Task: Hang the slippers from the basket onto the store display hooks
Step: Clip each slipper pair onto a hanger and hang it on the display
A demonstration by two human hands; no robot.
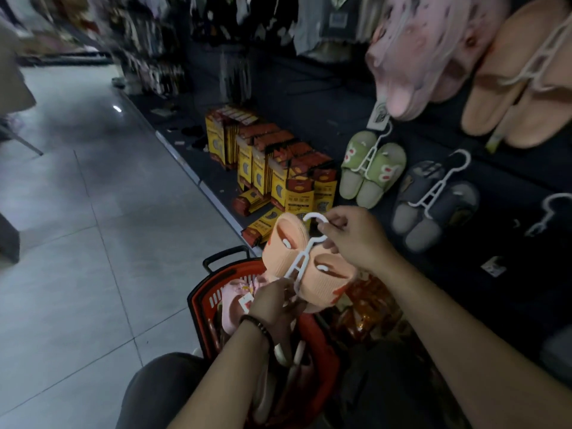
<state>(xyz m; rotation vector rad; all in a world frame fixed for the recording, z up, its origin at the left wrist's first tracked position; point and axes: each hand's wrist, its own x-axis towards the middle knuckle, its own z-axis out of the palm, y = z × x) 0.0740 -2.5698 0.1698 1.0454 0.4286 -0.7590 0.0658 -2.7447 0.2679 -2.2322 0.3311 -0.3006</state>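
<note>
A pair of orange slippers [289,247] clipped on a white plastic hanger [301,260] hangs above the red basket [205,292]. My right hand [356,239] pinches the hanger just under its hook. My left hand [274,300] grips the hanger's lower end beneath the slippers. Pink slippers [230,305] lie inside the basket. On the dark display wall to the right, a green pair [371,170] and a grey pair [433,205] hang on white hangers.
Larger pink slippers [433,51] and peach slippers [520,85] hang higher on the wall. An empty white hanger [548,215] hangs at far right. Yellow-and-red boxes [278,168] stand on the low shelf. Grey tiled floor [93,212] lies to the left. My knees flank the basket.
</note>
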